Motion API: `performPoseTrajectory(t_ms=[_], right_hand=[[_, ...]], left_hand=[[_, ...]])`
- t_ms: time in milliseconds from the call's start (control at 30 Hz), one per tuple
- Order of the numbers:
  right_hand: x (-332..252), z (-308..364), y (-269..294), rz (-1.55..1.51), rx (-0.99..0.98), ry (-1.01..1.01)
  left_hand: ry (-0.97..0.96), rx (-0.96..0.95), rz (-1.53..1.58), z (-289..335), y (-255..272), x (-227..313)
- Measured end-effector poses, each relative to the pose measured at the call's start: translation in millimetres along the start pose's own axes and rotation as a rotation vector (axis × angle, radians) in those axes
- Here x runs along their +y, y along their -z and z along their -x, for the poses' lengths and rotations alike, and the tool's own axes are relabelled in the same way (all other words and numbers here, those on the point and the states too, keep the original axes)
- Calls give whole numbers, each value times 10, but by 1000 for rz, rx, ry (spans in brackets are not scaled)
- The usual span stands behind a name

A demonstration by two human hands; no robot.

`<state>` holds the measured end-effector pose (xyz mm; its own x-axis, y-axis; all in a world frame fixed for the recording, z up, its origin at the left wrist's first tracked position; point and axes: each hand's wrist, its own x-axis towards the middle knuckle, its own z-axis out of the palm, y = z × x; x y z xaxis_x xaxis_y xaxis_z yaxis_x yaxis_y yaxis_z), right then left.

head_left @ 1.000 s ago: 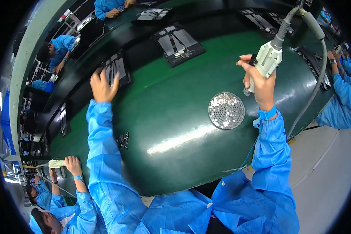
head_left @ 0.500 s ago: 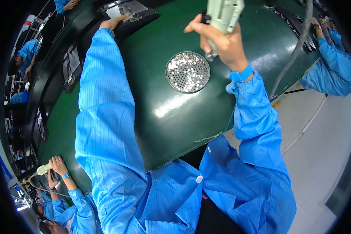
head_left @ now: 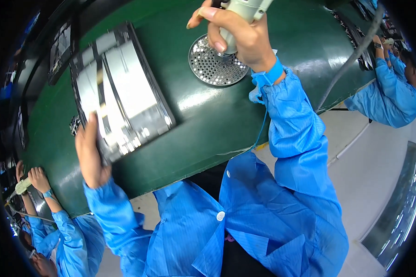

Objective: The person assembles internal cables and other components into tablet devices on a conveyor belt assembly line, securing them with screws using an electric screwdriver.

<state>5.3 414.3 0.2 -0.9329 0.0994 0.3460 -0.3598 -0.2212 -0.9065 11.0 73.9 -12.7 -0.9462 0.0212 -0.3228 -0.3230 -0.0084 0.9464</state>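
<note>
My left hand [head_left: 91,154] grips the near-left edge of a flat rectangular device [head_left: 129,81], with my thumb along its side. The device has dark edges and shiny silver-white panels split by dark strips, and it lies at a slant on the left. In my right hand [head_left: 247,37] is a pale green powered screwdriver [head_left: 240,10], its upper end cut off by the frame. Its lower end is over the far right part of a round perforated metal screw tray [head_left: 210,67]. Small shiny pieces sit in many of the tray's holes. The screwdriver's tip is partly hidden by my fingers.
The green table [head_left: 208,115] curves toward me. Another similar device [head_left: 60,53] lies at the far left. A grey cable [head_left: 351,60] hangs on the right. Co-workers in blue are at both sides; one at lower left holds a pale screwdriver [head_left: 23,185].
My left hand has come back from the far left with the flat device, which now lies nearer me. The screwdriver in my right hand has moved left, over the tray.
</note>
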Motion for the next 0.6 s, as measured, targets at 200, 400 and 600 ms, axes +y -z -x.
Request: performPoseTrajectory(t_ms=[200, 400, 600], right_hand=[[28, 28, -103, 47, 2, -9], [75, 33, -62, 62, -21, 52], [63, 35, -33, 87, 20, -26]], left_hand=[[77, 42, 0, 695, 211, -474], [-277, 148, -425, 887, 38, -569], [-150, 174, -432, 994, -106, -499]])
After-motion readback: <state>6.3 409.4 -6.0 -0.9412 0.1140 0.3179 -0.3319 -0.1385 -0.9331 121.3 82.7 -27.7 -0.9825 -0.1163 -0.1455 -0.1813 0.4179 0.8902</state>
